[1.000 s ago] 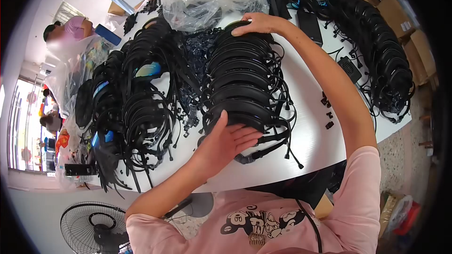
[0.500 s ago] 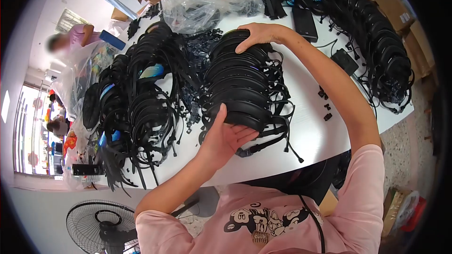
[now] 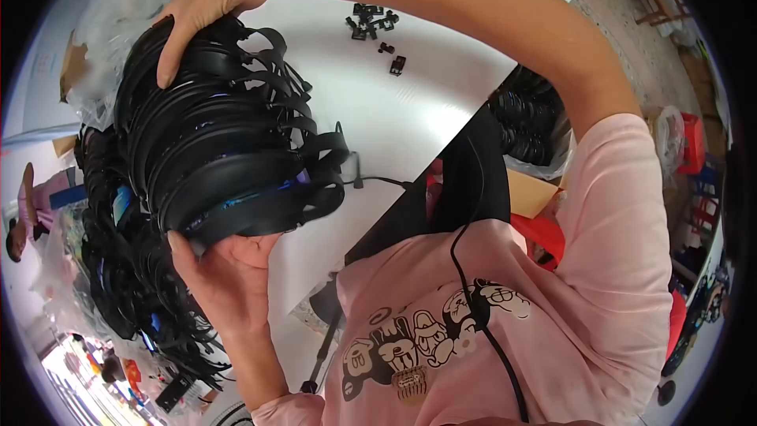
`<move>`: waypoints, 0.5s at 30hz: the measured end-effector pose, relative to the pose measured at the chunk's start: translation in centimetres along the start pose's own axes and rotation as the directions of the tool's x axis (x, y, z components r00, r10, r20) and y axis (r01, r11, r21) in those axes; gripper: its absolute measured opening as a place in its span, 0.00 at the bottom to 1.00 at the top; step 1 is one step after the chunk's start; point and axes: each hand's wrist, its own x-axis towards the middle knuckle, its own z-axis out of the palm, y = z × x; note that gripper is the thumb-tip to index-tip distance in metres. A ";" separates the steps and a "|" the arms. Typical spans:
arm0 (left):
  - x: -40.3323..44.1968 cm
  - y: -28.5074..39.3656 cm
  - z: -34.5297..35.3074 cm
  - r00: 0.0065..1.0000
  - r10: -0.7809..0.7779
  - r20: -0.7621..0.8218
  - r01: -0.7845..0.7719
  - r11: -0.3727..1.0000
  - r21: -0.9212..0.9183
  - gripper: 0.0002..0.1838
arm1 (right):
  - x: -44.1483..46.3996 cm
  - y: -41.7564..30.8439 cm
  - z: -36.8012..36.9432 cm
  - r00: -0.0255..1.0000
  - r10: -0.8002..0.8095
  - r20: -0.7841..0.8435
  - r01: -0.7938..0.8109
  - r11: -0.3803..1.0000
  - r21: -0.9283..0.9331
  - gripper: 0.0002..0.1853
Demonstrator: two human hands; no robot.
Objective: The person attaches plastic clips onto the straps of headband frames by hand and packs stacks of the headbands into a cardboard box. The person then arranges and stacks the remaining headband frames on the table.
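Observation:
A long nested stack of black goggles (image 3: 213, 142) with dangling straps lies between my two hands. Glints of blue and purple show on the nearest pair. My left hand (image 3: 236, 276) cups the near end, its thumb on one side and its fingers partly hidden beneath. Over the far end, my right hand (image 3: 201, 20) is wrapped with the thumb pressed on the black surface. The stack looks large and close to the camera; whether its underside touches the table cannot be seen.
Small black buckles (image 3: 372, 22) lie on the white table (image 3: 394, 126). More black goggles (image 3: 118, 268) are piled at the left, near clear plastic bags (image 3: 114, 31). A bag of black items (image 3: 528, 130) sits below the table edge. Another person (image 3: 39, 201) is at far left.
Both hands have kept hold of the goggles stack, which now appears larger and further left. The view has turned, and the piles on the table have shifted within it.

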 end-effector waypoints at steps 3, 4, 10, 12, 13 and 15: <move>-0.4 0.5 -0.1 0.998 0.055 -0.027 -0.052 0.991 0.121 0.36 | -2.3 -1.7 -0.6 1.000 -0.026 -0.012 0.026 1.000 -0.010 0.45; -0.5 0.4 0.1 0.996 0.085 -0.030 -0.080 0.987 0.140 0.36 | -3.4 -2.7 -0.9 0.999 -0.044 -0.022 0.044 0.999 -0.014 0.45; -1.4 0.4 -0.2 0.958 0.272 0.092 -0.287 0.905 0.313 0.30 | -15.2 -8.7 3.8 0.701 -0.508 -0.501 0.339 0.855 -0.393 0.40; -1.4 0.9 0.5 0.927 0.371 0.053 -0.366 0.866 0.340 0.30 | -17.5 -9.9 2.9 0.645 -0.644 -0.411 0.479 0.760 -0.439 0.38; -1.3 1.1 1.0 0.910 0.413 0.038 -0.399 0.847 0.352 0.30 | -18.9 -10.5 2.8 0.645 -0.661 -0.383 0.501 0.744 -0.442 0.37; -1.0 1.8 3.2 0.890 0.455 0.035 -0.435 0.823 0.364 0.32 | -21.5 -11.6 2.7 0.657 -0.637 -0.403 0.465 0.763 -0.448 0.36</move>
